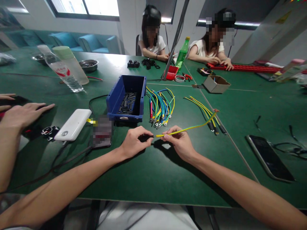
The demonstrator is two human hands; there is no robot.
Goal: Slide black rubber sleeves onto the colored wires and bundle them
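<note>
My right hand [181, 144] pinches a yellow-green wire [192, 127] near its left end. The wire's other end reaches right, to a bare copper-coloured tip over a small group of wires [203, 111] with black sleeves. Between the closed thumb and fingers of my left hand [134, 142] is a small black sleeve [144, 138], meeting the wire's end; whether the wire is inside it cannot be made out. Just beyond my hands lies a bundle of blue, green and yellow wires [163, 103] with ring terminals. A blue bin [126, 118] of black sleeves stands to its left.
At left are a white power bank [73, 125], a cabled phone [103, 132], bottles [66, 75] and a neighbour's hand [24, 115]. A dark phone [270, 158] lies right. Across the table sit two people, near a red bin [171, 73] and small carton [216, 85].
</note>
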